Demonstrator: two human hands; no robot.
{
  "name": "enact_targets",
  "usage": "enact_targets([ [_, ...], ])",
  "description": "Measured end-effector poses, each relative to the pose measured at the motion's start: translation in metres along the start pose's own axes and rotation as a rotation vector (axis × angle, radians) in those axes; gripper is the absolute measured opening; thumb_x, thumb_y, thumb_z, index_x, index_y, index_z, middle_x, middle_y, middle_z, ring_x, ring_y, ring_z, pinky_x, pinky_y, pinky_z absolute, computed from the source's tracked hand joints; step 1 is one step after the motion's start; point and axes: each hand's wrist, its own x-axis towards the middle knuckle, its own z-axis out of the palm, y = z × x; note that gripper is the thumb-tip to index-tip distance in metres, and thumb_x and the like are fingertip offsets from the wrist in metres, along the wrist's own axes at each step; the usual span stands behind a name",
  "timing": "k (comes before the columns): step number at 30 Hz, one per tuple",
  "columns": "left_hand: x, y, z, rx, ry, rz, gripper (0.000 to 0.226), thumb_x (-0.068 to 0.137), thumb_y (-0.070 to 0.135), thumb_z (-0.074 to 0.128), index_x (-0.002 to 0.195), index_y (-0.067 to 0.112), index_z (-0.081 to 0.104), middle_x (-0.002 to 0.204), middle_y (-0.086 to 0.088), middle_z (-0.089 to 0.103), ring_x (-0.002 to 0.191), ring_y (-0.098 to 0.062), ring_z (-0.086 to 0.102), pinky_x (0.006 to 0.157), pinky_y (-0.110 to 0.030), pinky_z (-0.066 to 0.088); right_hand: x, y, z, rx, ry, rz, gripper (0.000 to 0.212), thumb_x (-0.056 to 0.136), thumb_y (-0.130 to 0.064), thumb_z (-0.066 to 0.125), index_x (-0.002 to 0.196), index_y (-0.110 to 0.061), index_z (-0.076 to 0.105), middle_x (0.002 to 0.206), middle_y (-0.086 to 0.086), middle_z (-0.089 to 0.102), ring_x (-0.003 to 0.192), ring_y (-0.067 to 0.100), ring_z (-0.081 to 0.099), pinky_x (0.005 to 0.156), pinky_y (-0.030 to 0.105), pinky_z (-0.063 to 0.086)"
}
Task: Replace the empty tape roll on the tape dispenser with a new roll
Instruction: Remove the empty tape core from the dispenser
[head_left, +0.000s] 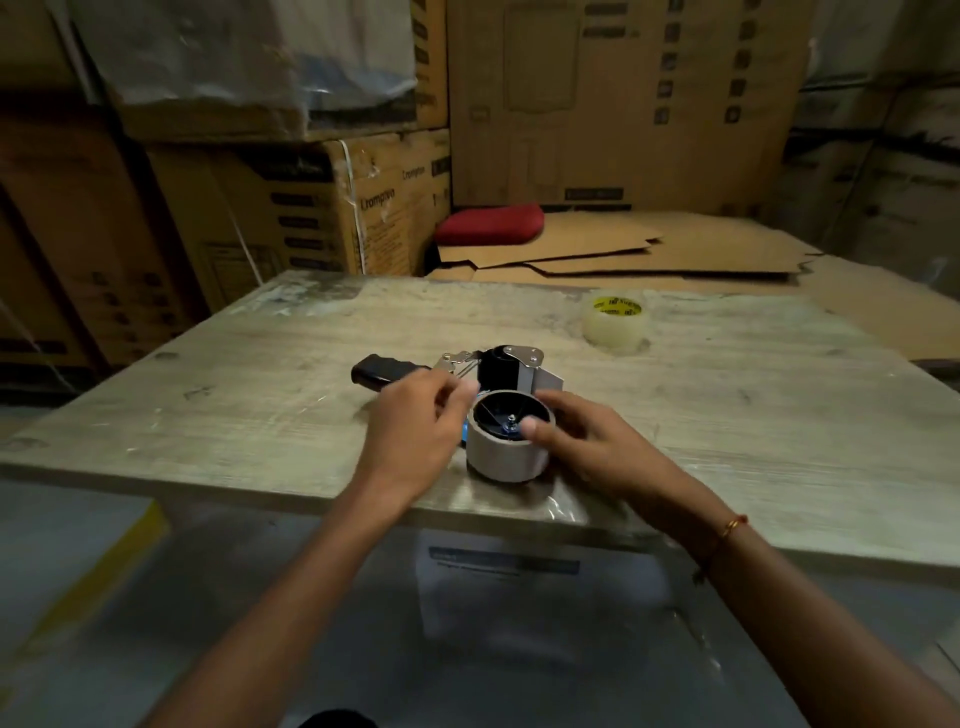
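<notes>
The tape dispenser (483, 374) is laid on its side on the table (208, 395), and everything is placed relative to it. The empty roll (506, 457), a bare cardboard ring, is seated on the dispenser's hub at its near end. The ring's right rim is pinched by the right hand (576, 441), thumb inside. The left hand (415, 421) is curled at the ring's left side; whether it grips the ring or the frame cannot be told. Removal of the ring is judged to be in hand. A straight pull off the hub is called for next. The new roll (613, 325) is lying beyond the dispenser, to its right, well apart.
</notes>
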Motion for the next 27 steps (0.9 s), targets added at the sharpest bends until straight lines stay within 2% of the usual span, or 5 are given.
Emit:
enact_targets([
  [3, -0.003, 0.008, 0.009, 0.008, -0.213, -0.188, 0.042, 0.097, 0.046, 0.054, 0.080, 0.011, 0.071, 0.073, -0.004, 0.068, 0.073, -0.023, 0.062, 0.065, -0.036, 0.046, 0.004, -0.005, -0.004, -0.012, 0.109, 0.109, 0.040, 0.099, -0.045, 0.052, 0.098, -0.013, 0.076, 0.095, 0.025, 0.072, 0.074, 0.021, 0.061, 0.068, 0.036, 0.048],
  [7, 0.009, 0.012, 0.013, 0.109, -0.229, -0.258, 0.041, 0.091, 0.030, 0.055, 0.054, 0.013, 0.048, 0.051, -0.003, 0.045, 0.058, -0.026, 0.046, 0.052, -0.034, 0.029, 0.013, -0.013, -0.001, -0.237, 0.154, 0.157, 0.036, 0.099, -0.028, 0.055, 0.082, 0.000, 0.071, 0.067, 0.011, 0.066, 0.050, 0.017, 0.061, 0.046, 0.026, 0.047],
  [16, 0.022, 0.011, 0.020, 0.239, -0.213, -0.202, 0.031, 0.090, 0.025, 0.054, 0.075, 0.004, 0.072, 0.070, -0.014, 0.066, 0.077, -0.031, 0.063, 0.059, -0.036, 0.034, 0.019, -0.020, 0.003, -0.314, 0.249, 0.191, 0.031, 0.092, -0.021, 0.058, 0.078, 0.004, 0.070, 0.067, 0.015, 0.070, 0.048, 0.019, 0.061, 0.047, 0.028, 0.048],
  [22, -0.007, -0.016, 0.012, -0.188, -0.233, 0.078, 0.028, 0.093, 0.050, 0.055, 0.109, 0.030, 0.064, 0.118, 0.006, 0.066, 0.107, -0.010, 0.063, 0.088, -0.036, 0.054, 0.003, -0.008, 0.000, -0.181, 0.278, -0.012, 0.024, 0.091, -0.039, 0.068, 0.108, -0.022, 0.065, 0.099, -0.003, 0.068, 0.083, 0.014, 0.069, 0.066, 0.031, 0.058],
  [27, -0.011, -0.036, 0.011, -0.087, -0.362, 0.243, 0.039, 0.080, 0.032, 0.080, 0.113, 0.020, 0.064, 0.147, 0.002, 0.045, 0.133, -0.009, 0.043, 0.109, -0.036, 0.043, 0.003, -0.004, -0.005, -0.237, -0.083, -0.051, 0.089, 0.075, -0.037, 0.083, 0.147, -0.033, 0.032, 0.139, -0.013, 0.043, 0.126, 0.009, 0.050, 0.099, 0.031, 0.053],
])
